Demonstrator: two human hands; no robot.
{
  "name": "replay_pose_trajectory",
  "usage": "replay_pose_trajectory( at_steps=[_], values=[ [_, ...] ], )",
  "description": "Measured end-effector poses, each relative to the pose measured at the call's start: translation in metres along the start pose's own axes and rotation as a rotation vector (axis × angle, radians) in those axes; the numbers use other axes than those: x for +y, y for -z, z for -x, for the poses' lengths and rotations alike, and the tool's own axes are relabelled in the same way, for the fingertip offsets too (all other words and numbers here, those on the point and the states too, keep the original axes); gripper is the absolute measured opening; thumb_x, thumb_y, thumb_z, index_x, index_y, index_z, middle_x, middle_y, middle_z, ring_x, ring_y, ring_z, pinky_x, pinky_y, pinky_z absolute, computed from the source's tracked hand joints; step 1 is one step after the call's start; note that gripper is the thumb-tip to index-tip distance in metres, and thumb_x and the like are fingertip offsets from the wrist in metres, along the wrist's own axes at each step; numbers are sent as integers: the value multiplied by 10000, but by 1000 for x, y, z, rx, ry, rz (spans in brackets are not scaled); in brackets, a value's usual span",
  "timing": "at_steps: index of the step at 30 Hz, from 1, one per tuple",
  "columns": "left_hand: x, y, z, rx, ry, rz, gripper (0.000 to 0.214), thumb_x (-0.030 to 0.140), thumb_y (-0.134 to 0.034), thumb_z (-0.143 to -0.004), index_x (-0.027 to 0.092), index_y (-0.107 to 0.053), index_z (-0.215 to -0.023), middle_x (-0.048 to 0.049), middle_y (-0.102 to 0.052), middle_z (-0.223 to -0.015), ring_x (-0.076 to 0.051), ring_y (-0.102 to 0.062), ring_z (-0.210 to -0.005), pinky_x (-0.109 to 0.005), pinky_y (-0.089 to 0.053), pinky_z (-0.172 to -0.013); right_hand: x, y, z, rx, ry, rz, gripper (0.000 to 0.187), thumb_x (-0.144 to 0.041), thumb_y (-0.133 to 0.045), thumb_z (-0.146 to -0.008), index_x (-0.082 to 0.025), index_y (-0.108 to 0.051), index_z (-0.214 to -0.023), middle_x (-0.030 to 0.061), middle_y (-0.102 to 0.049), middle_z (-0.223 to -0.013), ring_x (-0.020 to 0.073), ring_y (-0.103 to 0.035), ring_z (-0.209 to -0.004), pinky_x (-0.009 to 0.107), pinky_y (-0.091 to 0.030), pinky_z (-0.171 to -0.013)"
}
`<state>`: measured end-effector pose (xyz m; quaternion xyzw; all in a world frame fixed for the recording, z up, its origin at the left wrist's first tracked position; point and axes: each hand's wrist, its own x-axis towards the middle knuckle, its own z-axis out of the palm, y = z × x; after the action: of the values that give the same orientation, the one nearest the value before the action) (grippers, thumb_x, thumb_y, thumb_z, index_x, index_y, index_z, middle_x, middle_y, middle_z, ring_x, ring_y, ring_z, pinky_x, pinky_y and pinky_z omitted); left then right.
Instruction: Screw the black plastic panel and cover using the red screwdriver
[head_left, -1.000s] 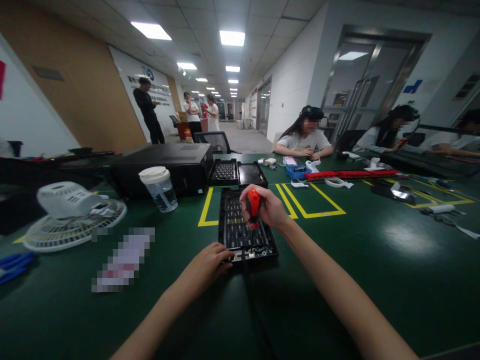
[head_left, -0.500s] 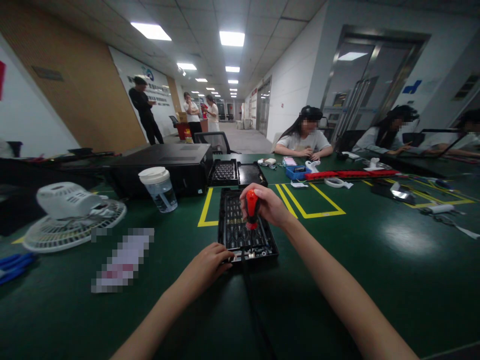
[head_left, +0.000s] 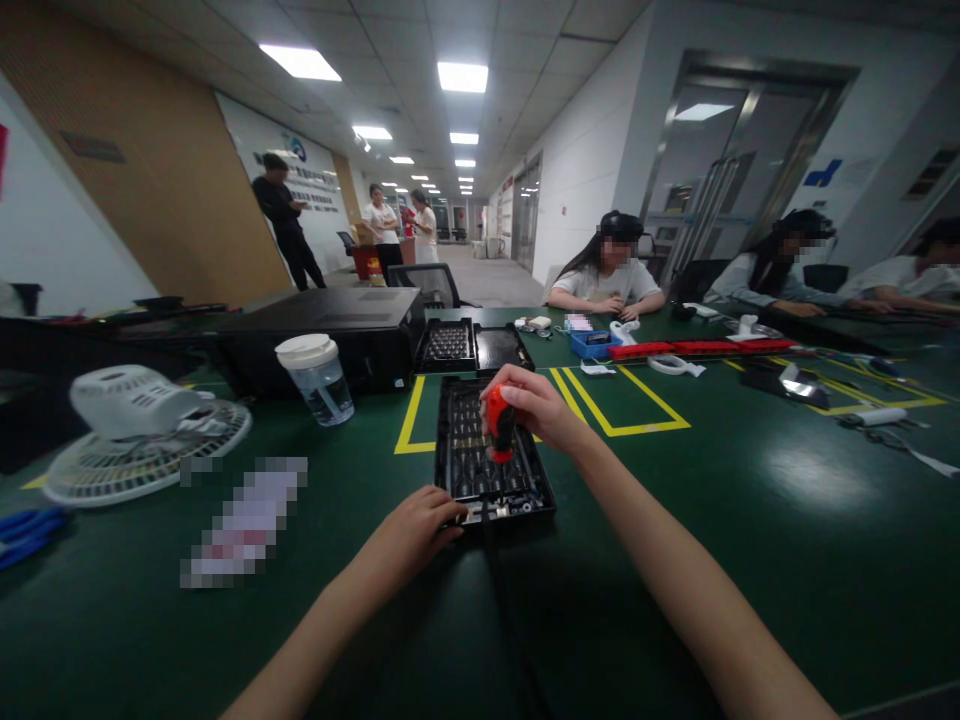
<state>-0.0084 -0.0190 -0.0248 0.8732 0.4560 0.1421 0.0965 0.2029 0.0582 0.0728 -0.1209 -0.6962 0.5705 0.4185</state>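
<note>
My right hand (head_left: 531,402) is closed round the handle of a red and black screwdriver (head_left: 501,425), which stands almost upright. Its tip points down at the near end of a black rectangular case (head_left: 444,440) with rows of dark, rounded shapes inside. Small metal parts (head_left: 517,505) show along that near end. With closed fingers, my left hand (head_left: 420,520) grips the near left corner of the case; its fingertips are partly hidden. A black cable or strap (head_left: 491,550) runs from the near end towards me.
Beyond the case lie another opened black case (head_left: 450,345) and a black computer box (head_left: 322,335). A lidded cup (head_left: 319,385) and white fan (head_left: 142,430) stand left. Right are a blue tray (head_left: 592,345) and tape roll (head_left: 670,367). A person (head_left: 609,275) sits across the table.
My right hand has turned slightly on the screwdriver, and the handle tilts a little differently. My left hand and the case have stayed in place.
</note>
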Motion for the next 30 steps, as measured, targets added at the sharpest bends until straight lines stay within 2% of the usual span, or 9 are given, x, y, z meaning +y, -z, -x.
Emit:
replay_pose_trajectory(
  at_steps=[10, 15, 21, 25, 30],
  values=[
    [-1, -1, -1, -19, -2, -1, 221, 216, -520, -840, 232, -611, -1041, -43, -607, -1031, -192, -525, -980, -354, -436, -867, 1, 4, -2, 13, 25, 97, 206, -341, -559, -804, -152, -477, -810, 3, -580, -678, 133, -599, -601, 251, -480, -549],
    [-2, -2, -1, -11, -5, -2, 213, 218, -524, -841, 236, -608, -1036, -39, -602, -1028, -188, -523, -978, -342, -435, -861, -1, 4, -2, 91, 54, 241, 252, -385, -588, -776, -166, -467, -748, 4, -558, -717, 110, -538, -600, 224, -436, -533],
    [-3, -3, -1, -17, -6, -7, 225, 208, -528, -838, 237, -604, -1048, -37, -600, -1033, -186, -520, -980, -336, -435, -860, 1, 4, -3, 179, 142, 341, 283, -375, -621, -751, -169, -441, -677, -1, -510, -711, 90, -444, -598, 192, -328, -488],
    [-3, -3, -1, -11, -4, -8, 223, 203, -526, -838, 233, -605, -1044, -37, -602, -1033, -189, -518, -986, -342, -430, -868, 1, 2, -3, 227, 149, 391, 307, -376, -628, -744, -166, -422, -655, -10, -491, -696, 68, -371, -542, 185, -258, -452],
    [-3, -4, -1, -8, -13, -5, 223, 204, -529, -838, 238, -600, -1047, -33, -600, -1037, -184, -519, -984, -340, -430, -868, 1, 0, -4, 257, 152, 384, 316, -371, -641, -730, -169, -413, -649, -12, -482, -688, 73, -395, -551, 186, -282, -450]
  ],
)
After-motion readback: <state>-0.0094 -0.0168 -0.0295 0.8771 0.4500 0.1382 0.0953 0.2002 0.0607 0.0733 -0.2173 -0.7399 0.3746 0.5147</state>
